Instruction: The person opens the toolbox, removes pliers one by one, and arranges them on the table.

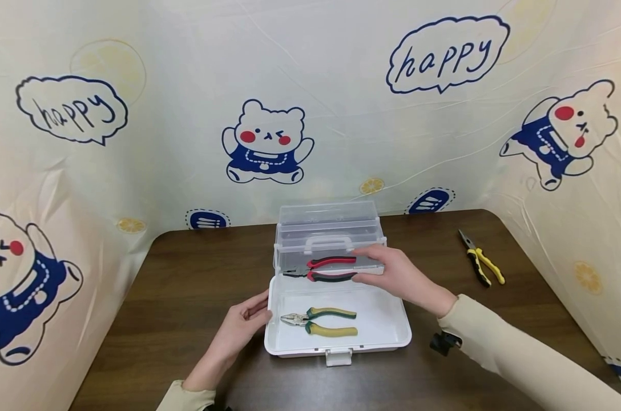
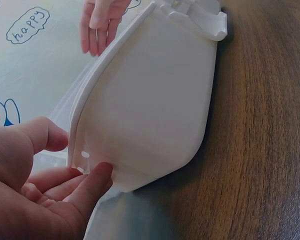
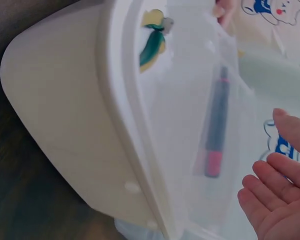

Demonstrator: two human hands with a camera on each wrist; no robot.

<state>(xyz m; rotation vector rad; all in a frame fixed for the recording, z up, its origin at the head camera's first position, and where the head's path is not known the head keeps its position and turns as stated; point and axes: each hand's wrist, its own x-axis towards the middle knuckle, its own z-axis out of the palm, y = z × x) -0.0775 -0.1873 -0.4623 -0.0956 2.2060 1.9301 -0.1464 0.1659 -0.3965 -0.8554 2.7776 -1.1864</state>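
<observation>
Pinching the smooth plastic toolbox, the left hand curls; the empty right hand spreads loosely beside its clear lid.

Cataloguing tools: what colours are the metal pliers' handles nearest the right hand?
Red and black handles, clearest in the head view.

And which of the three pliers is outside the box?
The yellow-black pliers, lying on the table right of the box; the red-black pair and green-yellow pair both lie inside it.

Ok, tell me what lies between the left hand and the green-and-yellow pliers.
The side wall of the white box, as the head view shows.
</observation>
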